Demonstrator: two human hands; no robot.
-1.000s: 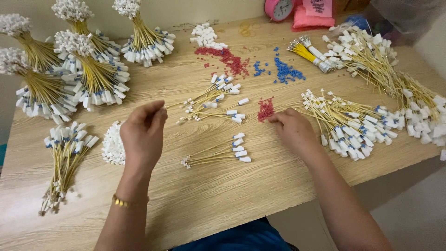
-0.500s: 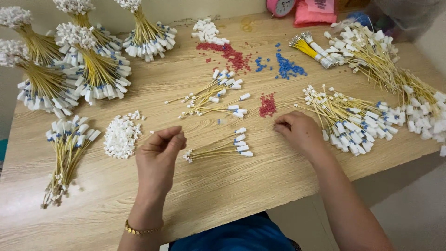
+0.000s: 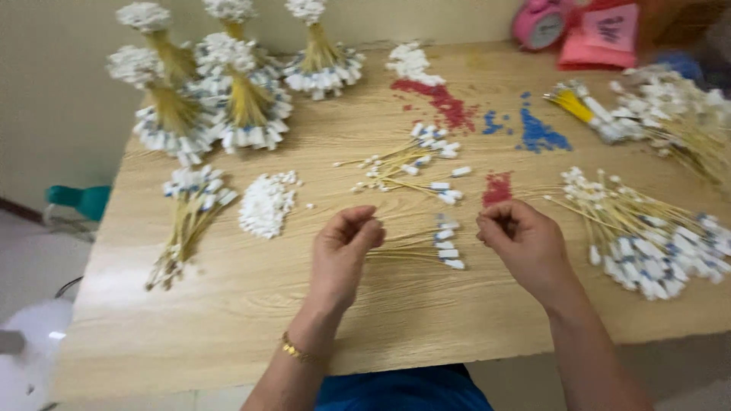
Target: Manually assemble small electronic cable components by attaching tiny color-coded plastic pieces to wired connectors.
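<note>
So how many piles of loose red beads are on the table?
2. A long red pile lies near the far edge by the blue beads; a small red pile sits just beyond the right hand. None seem hidden.

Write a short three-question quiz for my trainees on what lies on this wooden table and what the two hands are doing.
1. True or false: the left hand pinches thin yellow strands.
2. Which colour is the small bead pile nearest the right hand? A blue, B red, C green.
3. What lies loose between the flat bundle and the left hand?

Key: 1 true. 2 B. 3 A heap of white caps.
</note>
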